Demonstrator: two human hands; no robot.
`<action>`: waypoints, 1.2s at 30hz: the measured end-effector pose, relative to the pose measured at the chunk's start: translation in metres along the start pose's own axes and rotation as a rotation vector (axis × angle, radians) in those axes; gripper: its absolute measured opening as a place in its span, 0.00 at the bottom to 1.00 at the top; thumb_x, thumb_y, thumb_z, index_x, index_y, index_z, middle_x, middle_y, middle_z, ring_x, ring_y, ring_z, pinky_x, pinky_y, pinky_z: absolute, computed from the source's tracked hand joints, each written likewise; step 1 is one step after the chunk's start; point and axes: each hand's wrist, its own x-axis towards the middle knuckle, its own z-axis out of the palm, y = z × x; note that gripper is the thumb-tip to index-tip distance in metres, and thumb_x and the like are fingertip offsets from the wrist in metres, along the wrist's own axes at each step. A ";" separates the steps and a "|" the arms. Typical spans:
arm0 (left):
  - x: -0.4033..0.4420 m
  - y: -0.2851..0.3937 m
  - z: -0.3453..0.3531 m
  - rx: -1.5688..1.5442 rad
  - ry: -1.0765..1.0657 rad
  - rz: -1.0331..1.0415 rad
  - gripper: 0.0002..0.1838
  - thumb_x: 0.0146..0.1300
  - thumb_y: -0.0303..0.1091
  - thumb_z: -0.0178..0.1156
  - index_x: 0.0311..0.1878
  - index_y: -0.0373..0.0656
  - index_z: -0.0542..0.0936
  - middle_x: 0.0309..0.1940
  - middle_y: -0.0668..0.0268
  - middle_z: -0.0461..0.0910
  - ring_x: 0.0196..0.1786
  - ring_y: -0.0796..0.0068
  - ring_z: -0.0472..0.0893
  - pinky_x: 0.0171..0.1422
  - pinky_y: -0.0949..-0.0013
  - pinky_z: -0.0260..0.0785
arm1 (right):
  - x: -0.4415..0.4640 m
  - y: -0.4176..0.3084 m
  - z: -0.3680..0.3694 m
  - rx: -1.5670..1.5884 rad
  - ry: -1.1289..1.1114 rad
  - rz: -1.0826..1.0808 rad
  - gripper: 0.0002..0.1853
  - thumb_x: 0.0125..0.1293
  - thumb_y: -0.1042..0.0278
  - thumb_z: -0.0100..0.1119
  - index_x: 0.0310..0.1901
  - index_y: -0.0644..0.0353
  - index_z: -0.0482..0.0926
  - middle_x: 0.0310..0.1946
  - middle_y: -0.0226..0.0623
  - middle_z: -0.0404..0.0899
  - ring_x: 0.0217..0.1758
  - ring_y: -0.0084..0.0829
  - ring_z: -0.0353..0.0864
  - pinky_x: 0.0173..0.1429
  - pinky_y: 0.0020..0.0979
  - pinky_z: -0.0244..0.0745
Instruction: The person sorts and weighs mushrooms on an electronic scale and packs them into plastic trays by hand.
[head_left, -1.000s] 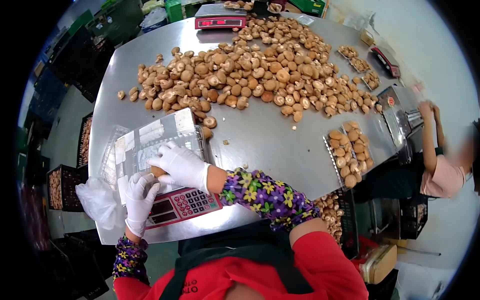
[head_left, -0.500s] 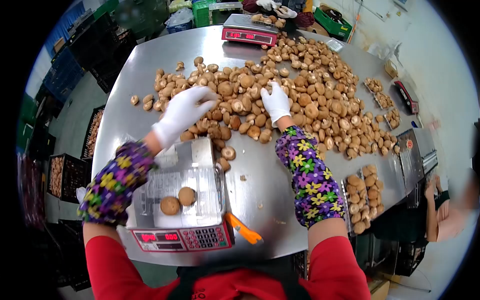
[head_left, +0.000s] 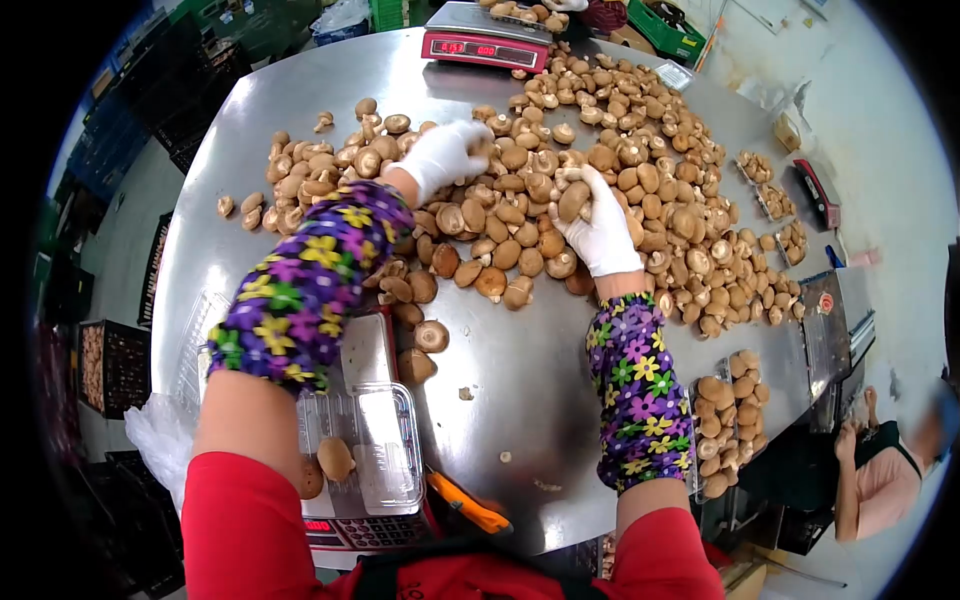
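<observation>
A broad pile of brown mushrooms (head_left: 510, 215) spreads over the metal table. My right hand (head_left: 605, 230), in a white glove, grips one mushroom (head_left: 574, 201) between thumb and fingers at the pile's near side. My left hand (head_left: 440, 160), also gloved, reaches over the pile further left. Its fingers are bent and blurred, so whether they hold anything is unclear. Close to my body, a clear plastic tray (head_left: 392, 450) rests on a red digital scale (head_left: 375, 530). Two mushrooms (head_left: 336, 459) lie in it, one partly behind my left arm.
An orange utility knife (head_left: 468, 502) lies beside the scale. Filled mushroom trays (head_left: 714, 425) stand at the right edge, and smaller ones (head_left: 765, 188) further back. Another red scale (head_left: 485, 48) is at the far side, near a person's gloved hand. A person (head_left: 880, 480) is at the right.
My right hand has moved right and closed on a mushroom. My left hand has moved right across the pile, its forearm now covering part of the near scale. The camera view has shifted.
</observation>
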 end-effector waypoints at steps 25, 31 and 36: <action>-0.026 0.020 0.004 0.037 0.166 0.033 0.23 0.57 0.43 0.60 0.55 0.43 0.78 0.45 0.53 0.84 0.51 0.53 0.83 0.56 0.57 0.75 | -0.114 0.009 0.039 -0.224 -0.215 0.097 0.25 0.70 0.56 0.53 0.66 0.50 0.69 0.52 0.31 0.78 0.48 0.30 0.80 0.41 0.31 0.75; -0.226 0.046 -0.117 -0.748 0.028 -0.064 0.18 0.70 0.40 0.58 0.59 0.45 0.75 0.45 0.69 0.80 0.42 0.86 0.77 0.39 0.81 0.71 | -0.190 0.015 0.119 -0.641 -0.354 0.086 0.23 0.68 0.62 0.51 0.64 0.53 0.70 0.48 0.35 0.80 0.38 0.23 0.79 0.34 0.23 0.74; -0.374 0.019 -0.074 -0.397 0.294 -0.037 0.16 0.65 0.21 0.55 0.54 0.43 0.80 0.48 0.67 0.79 0.41 0.81 0.79 0.38 0.78 0.73 | -0.233 0.090 0.166 -1.211 -0.659 -0.798 0.25 0.57 0.75 0.60 0.59 0.51 0.74 0.49 0.40 0.77 0.47 0.44 0.80 0.47 0.36 0.79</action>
